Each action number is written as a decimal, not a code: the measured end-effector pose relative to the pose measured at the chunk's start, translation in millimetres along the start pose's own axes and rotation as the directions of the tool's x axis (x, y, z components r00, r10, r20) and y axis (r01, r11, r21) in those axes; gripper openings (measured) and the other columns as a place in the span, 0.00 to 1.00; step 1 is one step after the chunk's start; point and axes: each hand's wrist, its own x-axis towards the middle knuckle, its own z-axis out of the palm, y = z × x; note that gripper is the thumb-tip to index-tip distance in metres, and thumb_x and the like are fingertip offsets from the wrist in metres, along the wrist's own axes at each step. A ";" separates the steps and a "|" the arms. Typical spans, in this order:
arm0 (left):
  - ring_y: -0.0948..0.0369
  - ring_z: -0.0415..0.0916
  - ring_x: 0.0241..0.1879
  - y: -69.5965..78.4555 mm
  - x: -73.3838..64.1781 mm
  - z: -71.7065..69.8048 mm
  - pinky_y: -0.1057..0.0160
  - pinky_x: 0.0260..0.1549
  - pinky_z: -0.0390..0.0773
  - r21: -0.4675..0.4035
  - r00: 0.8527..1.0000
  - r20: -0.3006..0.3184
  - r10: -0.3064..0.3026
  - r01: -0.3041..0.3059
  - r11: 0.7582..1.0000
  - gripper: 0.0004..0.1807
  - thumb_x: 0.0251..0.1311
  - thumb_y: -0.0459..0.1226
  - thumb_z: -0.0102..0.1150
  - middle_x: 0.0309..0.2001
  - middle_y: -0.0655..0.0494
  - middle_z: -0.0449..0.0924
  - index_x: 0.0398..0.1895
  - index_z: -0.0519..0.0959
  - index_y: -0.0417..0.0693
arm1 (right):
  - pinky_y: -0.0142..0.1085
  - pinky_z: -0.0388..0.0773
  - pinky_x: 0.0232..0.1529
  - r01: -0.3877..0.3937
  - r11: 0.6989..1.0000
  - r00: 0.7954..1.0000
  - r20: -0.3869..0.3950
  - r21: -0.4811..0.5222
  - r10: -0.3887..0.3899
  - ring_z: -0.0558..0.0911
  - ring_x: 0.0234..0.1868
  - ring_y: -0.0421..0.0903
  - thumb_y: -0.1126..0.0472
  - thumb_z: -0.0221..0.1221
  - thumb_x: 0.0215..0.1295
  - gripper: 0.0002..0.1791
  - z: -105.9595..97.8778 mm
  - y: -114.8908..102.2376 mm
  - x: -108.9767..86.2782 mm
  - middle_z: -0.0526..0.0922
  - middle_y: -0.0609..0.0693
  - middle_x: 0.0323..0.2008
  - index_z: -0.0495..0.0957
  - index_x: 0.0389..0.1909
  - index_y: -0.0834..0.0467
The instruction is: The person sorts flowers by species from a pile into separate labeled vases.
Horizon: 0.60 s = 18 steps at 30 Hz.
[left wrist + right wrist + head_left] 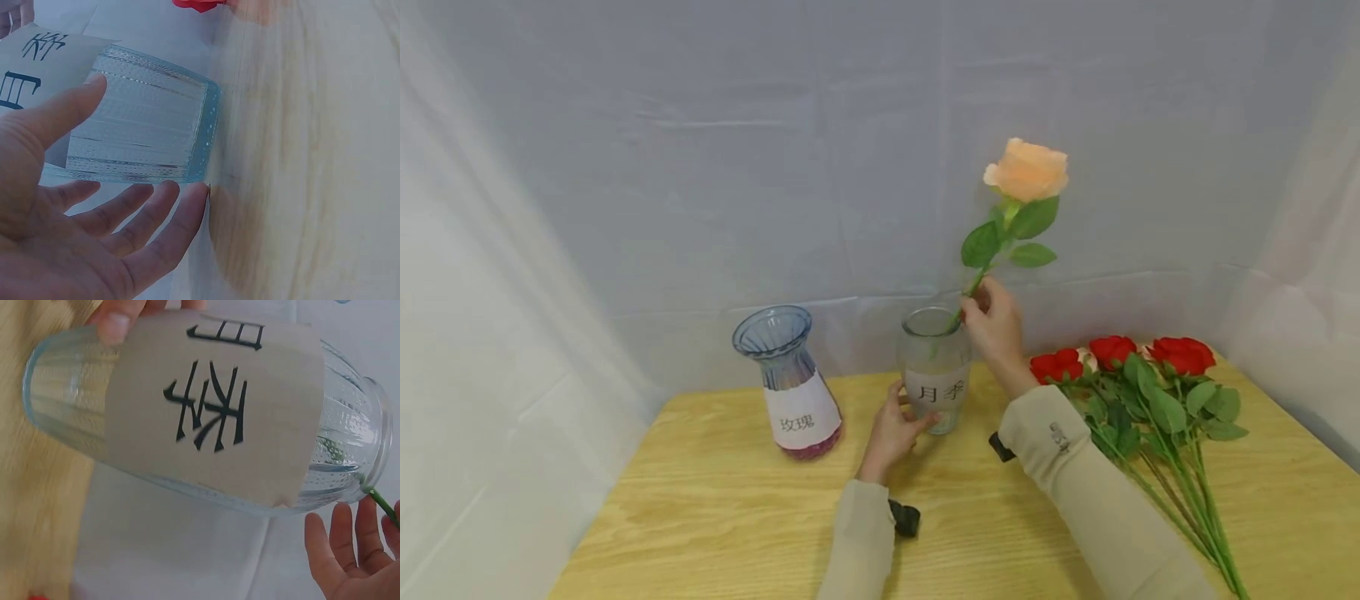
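Observation:
A clear glass vase [917, 354] stands upright on the table, wearing a white paper label [215, 412] with black characters. My left hand [893, 429] holds its lower part, thumb across the front and fingers [165, 240] along the side. Above the vase mouth rises a peach rose [1028, 172] with green leaves. Its stem [976, 282] is pinched by my right hand [996, 325] beside the rim. The stem's lower end passes over the rim, and some green shows through the glass inside. The right fingertips [315, 531] are beside the vase's neck.
To the left stands a blue flared glass vase [782, 367], pinkish at its base, with its own white label [805, 414]. Several red roses [1180, 357] lie on the wooden table [722, 508] at right, stems toward the front. A pale curtain [737, 167] hangs behind.

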 end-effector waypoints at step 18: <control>0.44 0.78 0.48 1.0 2.5 0.7 0.56 0.32 0.81 0.004 1.000 -0.010 -0.028 0.028 1.000 0.43 0.60 0.34 0.71 0.60 0.31 0.72 0.75 0.58 0.35 | 0.53 0.78 0.50 -0.033 0.965 0.942 0.315 -0.262 0.117 0.80 0.49 0.63 0.64 0.57 0.70 0.18 -16.2 -10.3 -2.7 0.80 0.68 0.47 0.75 0.53 0.74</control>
